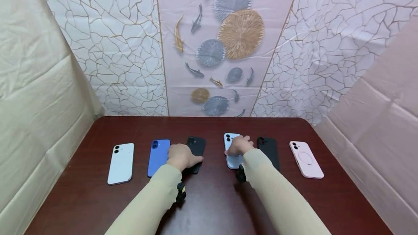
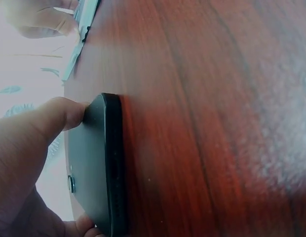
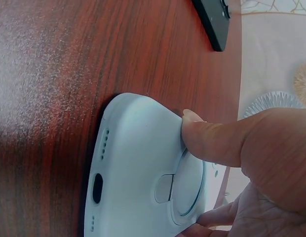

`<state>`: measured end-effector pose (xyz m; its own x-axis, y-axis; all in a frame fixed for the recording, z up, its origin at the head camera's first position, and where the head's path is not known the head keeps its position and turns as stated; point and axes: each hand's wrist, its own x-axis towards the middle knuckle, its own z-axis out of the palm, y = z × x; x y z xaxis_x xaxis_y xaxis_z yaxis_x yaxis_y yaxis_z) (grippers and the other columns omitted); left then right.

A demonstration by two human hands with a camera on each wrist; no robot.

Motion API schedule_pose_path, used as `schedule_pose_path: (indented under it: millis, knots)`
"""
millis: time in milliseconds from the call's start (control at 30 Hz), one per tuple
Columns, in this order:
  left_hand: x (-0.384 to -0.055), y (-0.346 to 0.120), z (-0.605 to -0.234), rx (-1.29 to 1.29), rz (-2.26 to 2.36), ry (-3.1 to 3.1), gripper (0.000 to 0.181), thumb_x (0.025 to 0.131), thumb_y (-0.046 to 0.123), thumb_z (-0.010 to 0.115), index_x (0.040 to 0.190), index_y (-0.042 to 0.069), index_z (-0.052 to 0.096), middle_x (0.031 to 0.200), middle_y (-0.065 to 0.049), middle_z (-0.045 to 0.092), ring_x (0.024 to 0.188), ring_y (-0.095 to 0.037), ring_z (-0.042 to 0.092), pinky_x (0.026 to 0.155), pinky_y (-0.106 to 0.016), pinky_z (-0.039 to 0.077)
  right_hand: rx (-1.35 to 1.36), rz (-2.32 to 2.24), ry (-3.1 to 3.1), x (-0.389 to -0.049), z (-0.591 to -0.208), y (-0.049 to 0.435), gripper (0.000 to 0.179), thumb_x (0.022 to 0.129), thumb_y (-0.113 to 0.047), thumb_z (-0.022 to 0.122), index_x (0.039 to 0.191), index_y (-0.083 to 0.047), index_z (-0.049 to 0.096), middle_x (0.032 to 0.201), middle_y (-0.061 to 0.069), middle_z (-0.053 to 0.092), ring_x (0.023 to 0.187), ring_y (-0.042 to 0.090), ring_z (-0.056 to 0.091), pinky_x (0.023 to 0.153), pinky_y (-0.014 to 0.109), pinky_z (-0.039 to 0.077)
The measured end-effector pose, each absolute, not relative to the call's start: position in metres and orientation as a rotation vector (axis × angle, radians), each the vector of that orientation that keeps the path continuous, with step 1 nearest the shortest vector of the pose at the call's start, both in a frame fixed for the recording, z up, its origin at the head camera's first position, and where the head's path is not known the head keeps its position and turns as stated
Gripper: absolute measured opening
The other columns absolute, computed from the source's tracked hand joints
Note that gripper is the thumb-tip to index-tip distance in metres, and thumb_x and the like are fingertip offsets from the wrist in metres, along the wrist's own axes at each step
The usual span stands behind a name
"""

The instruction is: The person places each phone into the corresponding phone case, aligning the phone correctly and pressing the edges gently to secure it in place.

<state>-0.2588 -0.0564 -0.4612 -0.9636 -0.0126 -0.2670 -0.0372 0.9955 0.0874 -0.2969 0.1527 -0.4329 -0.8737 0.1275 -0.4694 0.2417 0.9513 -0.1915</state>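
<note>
While my left hand [image 1: 181,156] grips a flat matte-black phone [image 1: 197,147] | right hand [image 1: 240,145]: pinches pale-blue ring-backed phone [image 3: 135,153] | probably stiff, slick; hold side edges

We see wood-grain bench [image 1: 209,206], glossy; black phone [image 2: 89,148], matt; pale-blue case [image 3: 138,143], smooth plastic-looking; side drape [image 1: 36,82], creased cloth.

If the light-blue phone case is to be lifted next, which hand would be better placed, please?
Probably the right hand: it pinches the light-blue phone case by its edges, while the left hand grips the black phone.
</note>
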Motion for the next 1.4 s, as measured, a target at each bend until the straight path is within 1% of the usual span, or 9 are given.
schedule_pose_path:
  millis: [300,500,700,967,1067,1133,1233,1300,1400]
  knots:
    - [-0.256,-0.058,-0.460,-0.025,0.134,2.873,0.090,0.073,0.081,0.054,0.107,-0.001,0.068,0.087,-0.010,0.064,0.068,-0.023,0.054,0.060,-0.035,0.046,0.290,-0.362,2.647,-0.295,-0.431,0.152,0.101,0.086,-0.041,0.071,0.147,0.013,0.011,0.142,0.035,0.020,0.122,0.050,0.032,0.089,0.053,0.041]
    - [-0.257,-0.061,-0.458,-0.045,0.178,2.880,0.092,0.072,0.081,0.056,0.109,-0.002,0.067,0.089,-0.012,0.063,0.069,-0.023,0.054,0.059,-0.034,0.046,0.311,-0.421,2.621,-0.296,-0.427,0.153,0.105,0.085,-0.042,0.072,0.148,0.011,0.006,0.144,0.034,0.016,0.122,0.050,0.031,0.090,0.053,0.040]
    - [-0.255,-0.061,-0.457,-0.043,0.169,2.889,0.090,0.072,0.082,0.055,0.105,-0.001,0.069,0.081,-0.011,0.062,0.061,-0.022,0.053,0.054,-0.034,0.045,0.329,-0.412,2.635,-0.297,-0.429,0.156,0.110,0.082,-0.045,0.074,0.147,0.012,0.006,0.134,0.035,0.027,0.113,0.046,0.038,0.087,0.050,0.042]
    - [-0.250,-0.060,-0.459,-0.045,0.264,2.891,0.086,0.072,0.075,0.063,0.107,-0.003,0.066,0.090,-0.013,0.061,0.073,-0.024,0.053,0.059,-0.036,0.048,0.323,-0.423,2.645,-0.298,-0.433,0.161,0.112,0.082,-0.046,0.075,0.146,0.015,0.006,0.136,0.038,0.027,0.113,0.044,0.039,0.090,0.052,0.042]
    - [-0.246,-0.058,-0.459,-0.079,0.420,2.872,0.092,0.072,0.068,0.071,0.121,-0.009,0.057,0.094,-0.017,0.060,0.076,-0.026,0.055,0.061,-0.038,0.050,0.311,-0.418,2.665,-0.297,-0.434,0.162,0.110,0.081,-0.048,0.075,0.146,0.015,0.013,0.132,0.038,0.030,0.111,0.043,0.040,0.088,0.052,0.042]
    - [-0.242,-0.057,-0.459,-0.111,0.557,2.842,0.101,0.072,0.061,0.076,0.134,-0.012,0.042,0.097,-0.020,0.061,0.078,-0.028,0.057,0.065,-0.040,0.052,0.311,-0.419,2.695,-0.295,-0.435,0.163,0.109,0.078,-0.050,0.077,0.144,0.015,0.019,0.127,0.036,0.034,0.108,0.042,0.039,0.085,0.051,0.042]
    - [-0.238,-0.056,-0.460,-0.142,0.727,2.802,0.115,0.073,0.052,0.080,0.145,-0.013,0.018,0.101,-0.024,0.062,0.081,-0.031,0.061,0.069,-0.043,0.052,0.315,-0.458,2.766,-0.290,-0.439,0.165,0.108,0.074,-0.051,0.080,0.139,0.016,0.026,0.122,0.034,0.036,0.107,0.043,0.039,0.082,0.050,0.043]
    - [-0.235,-0.056,-0.461,-0.140,0.772,2.787,0.117,0.074,0.051,0.080,0.147,-0.012,0.015,0.105,-0.026,0.062,0.086,-0.032,0.061,0.072,-0.044,0.052,0.321,-0.520,2.812,-0.285,-0.442,0.168,0.109,0.072,-0.050,0.081,0.137,0.017,0.026,0.121,0.034,0.036,0.106,0.043,0.039,0.081,0.049,0.044]
    - [-0.233,-0.059,-0.460,-0.129,0.811,2.761,0.108,0.081,0.052,0.073,0.146,-0.013,0.016,0.110,-0.027,0.060,0.089,-0.033,0.060,0.073,-0.044,0.051,0.307,-0.618,2.857,-0.280,-0.445,0.171,0.101,0.075,-0.047,0.081,0.132,0.017,0.027,0.118,0.032,0.036,0.103,0.042,0.042,0.079,0.048,0.045]
